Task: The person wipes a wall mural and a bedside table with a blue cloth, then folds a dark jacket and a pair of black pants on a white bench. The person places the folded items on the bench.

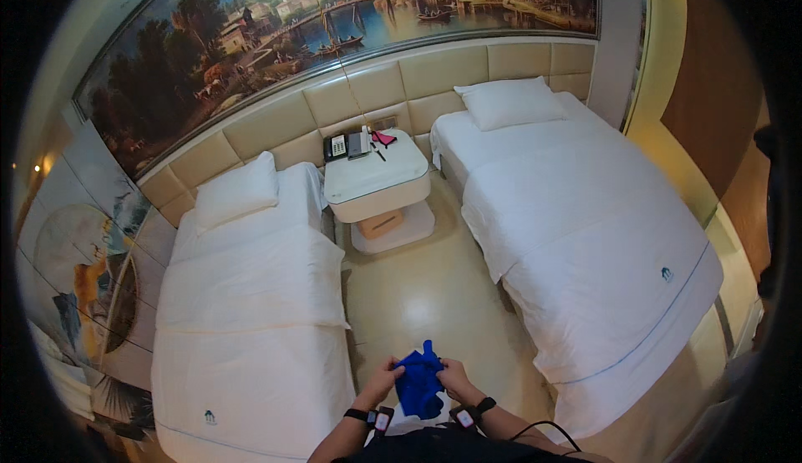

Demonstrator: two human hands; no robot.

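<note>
A bright blue cloth (418, 388) hangs bunched in front of my body, a narrow end of it sticking up at the top. My left hand (383, 380) pinches its left edge between thumb and fingers. On the opposite side, my right hand (456, 378) grips the right edge. Both wrists carry dark straps with small devices. Something white (410, 418) shows below the cloth, partly hidden by it; I cannot tell what it is.
Beds with white covers stand on the left (250, 287) and right (583, 212). Between them, a glass-topped nightstand (376, 178) bears a telephone (336, 147), a pink item (383, 140) and small dark objects. Pale, shiny floor (420, 287) runs from it towards me.
</note>
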